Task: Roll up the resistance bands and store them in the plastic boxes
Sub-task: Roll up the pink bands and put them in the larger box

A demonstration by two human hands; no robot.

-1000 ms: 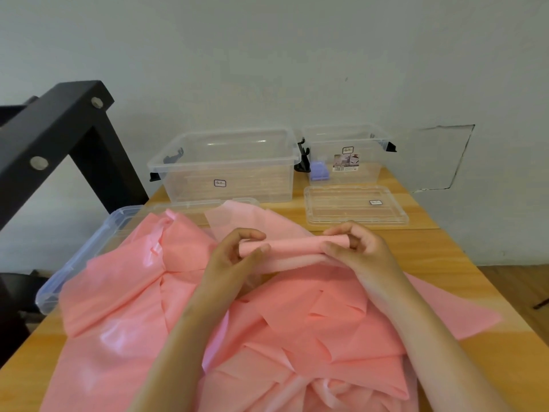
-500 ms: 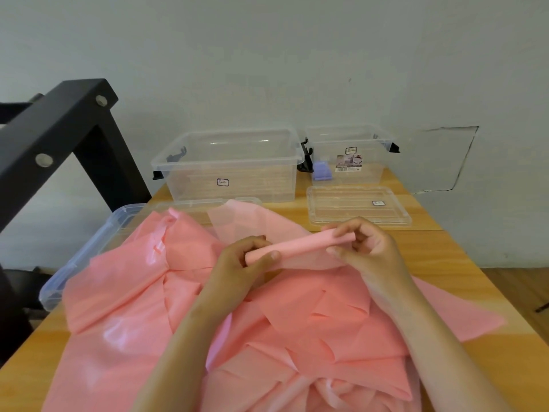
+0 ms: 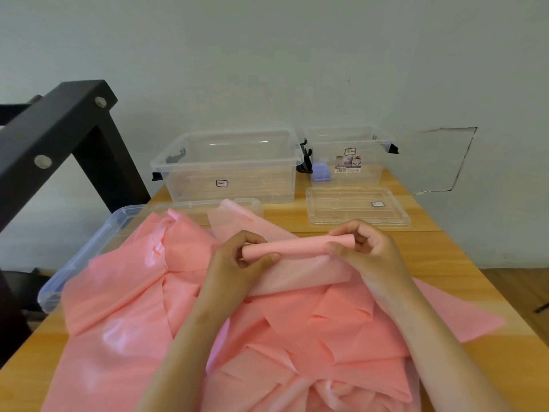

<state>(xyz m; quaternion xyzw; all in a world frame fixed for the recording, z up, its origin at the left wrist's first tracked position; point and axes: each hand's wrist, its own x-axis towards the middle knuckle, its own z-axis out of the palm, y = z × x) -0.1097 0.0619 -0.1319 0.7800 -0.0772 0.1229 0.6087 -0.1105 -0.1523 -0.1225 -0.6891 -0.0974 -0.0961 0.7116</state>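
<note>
A pink resistance band roll (image 3: 297,246) is lifted above a heap of loose pink bands (image 3: 225,322) on the wooden table. My left hand (image 3: 234,266) pinches its left end between thumb and fingers. My right hand (image 3: 365,254) grips its right end, fingers curled round it. A flat tail of the same band hangs below the roll. Two clear plastic boxes stand at the back: a large one (image 3: 228,168) and a smaller one (image 3: 350,156) holding a purple roll (image 3: 320,171).
A clear lid (image 3: 356,206) lies in front of the smaller box. Another clear lid (image 3: 89,257) lies partly under the pink heap at left. A black metal frame (image 3: 56,135) stands at far left. The table edge runs along the right, with wooden floor beyond it.
Both hands have raised the roll off the heap and tilted its right end up. The roll looks tighter, with the tail hanging free below.
</note>
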